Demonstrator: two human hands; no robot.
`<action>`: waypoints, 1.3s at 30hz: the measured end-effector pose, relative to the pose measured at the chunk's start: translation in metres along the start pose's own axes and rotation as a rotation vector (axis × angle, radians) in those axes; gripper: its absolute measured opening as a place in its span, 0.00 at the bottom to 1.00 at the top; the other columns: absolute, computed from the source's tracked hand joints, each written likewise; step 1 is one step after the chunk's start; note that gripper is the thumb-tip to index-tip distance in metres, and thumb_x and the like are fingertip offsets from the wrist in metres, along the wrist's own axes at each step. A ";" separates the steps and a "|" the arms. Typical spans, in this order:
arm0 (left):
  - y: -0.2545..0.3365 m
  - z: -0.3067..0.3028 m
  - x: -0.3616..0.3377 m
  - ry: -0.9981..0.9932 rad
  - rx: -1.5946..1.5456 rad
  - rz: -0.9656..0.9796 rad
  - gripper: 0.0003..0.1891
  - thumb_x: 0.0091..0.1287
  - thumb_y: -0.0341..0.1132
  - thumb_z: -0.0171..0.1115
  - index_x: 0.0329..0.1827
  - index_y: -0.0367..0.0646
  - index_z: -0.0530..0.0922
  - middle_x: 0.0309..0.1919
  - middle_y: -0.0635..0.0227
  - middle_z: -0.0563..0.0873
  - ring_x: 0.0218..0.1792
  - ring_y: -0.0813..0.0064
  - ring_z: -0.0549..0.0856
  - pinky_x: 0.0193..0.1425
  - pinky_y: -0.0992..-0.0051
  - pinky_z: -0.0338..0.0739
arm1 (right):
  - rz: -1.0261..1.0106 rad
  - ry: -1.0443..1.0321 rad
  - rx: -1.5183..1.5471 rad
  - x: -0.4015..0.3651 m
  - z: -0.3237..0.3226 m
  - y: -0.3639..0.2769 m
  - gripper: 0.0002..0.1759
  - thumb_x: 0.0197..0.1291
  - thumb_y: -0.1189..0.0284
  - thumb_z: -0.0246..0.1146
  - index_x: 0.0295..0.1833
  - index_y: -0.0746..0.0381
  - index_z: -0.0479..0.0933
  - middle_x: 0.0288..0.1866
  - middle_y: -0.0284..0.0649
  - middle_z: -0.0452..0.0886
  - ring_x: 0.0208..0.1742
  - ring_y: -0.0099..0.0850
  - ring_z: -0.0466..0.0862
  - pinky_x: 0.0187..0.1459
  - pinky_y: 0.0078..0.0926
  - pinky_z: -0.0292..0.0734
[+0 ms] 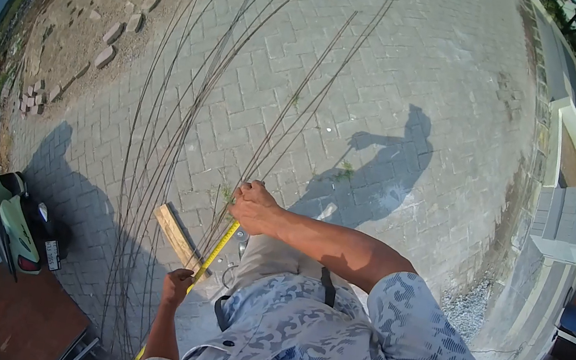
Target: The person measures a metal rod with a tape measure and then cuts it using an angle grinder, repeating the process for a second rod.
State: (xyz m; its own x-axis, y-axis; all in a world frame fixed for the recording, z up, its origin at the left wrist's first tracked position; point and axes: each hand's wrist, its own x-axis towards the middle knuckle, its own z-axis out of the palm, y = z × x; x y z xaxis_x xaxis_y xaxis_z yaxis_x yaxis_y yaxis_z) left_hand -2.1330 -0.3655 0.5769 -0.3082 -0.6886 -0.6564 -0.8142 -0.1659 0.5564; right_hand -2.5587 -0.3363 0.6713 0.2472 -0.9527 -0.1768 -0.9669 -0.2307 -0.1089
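A yellow measuring tape (pixel 217 248) runs slantwise between my two hands and on past the lower one toward the bottom edge. My right hand (pixel 254 207) is closed at the tape's upper end, beside the ends of thin steel rods (pixel 278 128). Lower down, my left hand (pixel 177 288) pinches the tape, its fingers pressed together. Several long thin rods (pixel 198 99) lie along the grey paving at the left and centre. Near my left hand, a short wooden board (pixel 177 234) lies under or beside the rods; which one is unclear.
A green scooter (pixel 21 229) stands at the lower left. Loose paving bricks (pixel 113 33) lie on bare soil at the upper left. Buildings and a concrete ramp (pixel 563 217) line the right side. Shadows of people fall on the paving.
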 end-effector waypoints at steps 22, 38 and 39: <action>0.342 0.084 0.189 0.754 0.031 0.115 0.18 0.58 0.27 0.71 0.53 0.38 0.82 0.51 0.51 0.85 0.55 0.48 0.83 0.62 0.58 0.77 | -0.053 -0.409 0.102 0.080 -0.055 0.478 0.21 0.58 0.67 0.61 0.58 0.52 0.85 0.55 0.49 0.82 0.62 0.46 0.80 0.56 0.49 0.75; 0.639 0.489 0.142 0.446 -0.501 -0.575 0.26 0.61 0.45 0.70 0.57 0.34 0.85 0.55 0.46 0.88 0.59 0.49 0.86 0.66 0.61 0.79 | -0.314 -0.571 0.115 0.141 0.023 0.801 0.32 0.56 0.60 0.74 0.67 0.52 0.78 0.54 0.59 0.80 0.59 0.59 0.81 0.58 0.54 0.79; 0.651 0.517 0.146 0.428 -0.496 -0.520 0.27 0.61 0.47 0.70 0.57 0.34 0.85 0.55 0.46 0.88 0.58 0.49 0.86 0.66 0.61 0.79 | -0.314 -0.566 0.093 0.145 0.024 0.816 0.31 0.57 0.59 0.74 0.67 0.51 0.78 0.53 0.59 0.81 0.59 0.59 0.81 0.58 0.54 0.79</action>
State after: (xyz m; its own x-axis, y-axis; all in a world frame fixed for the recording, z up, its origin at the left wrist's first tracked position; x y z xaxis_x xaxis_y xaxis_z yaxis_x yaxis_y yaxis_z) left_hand -2.9626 -0.2093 0.5802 0.3418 -0.6303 -0.6970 -0.4592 -0.7592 0.4613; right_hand -3.3101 -0.6579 0.5336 0.5369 -0.5852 -0.6077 -0.8399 -0.4390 -0.3193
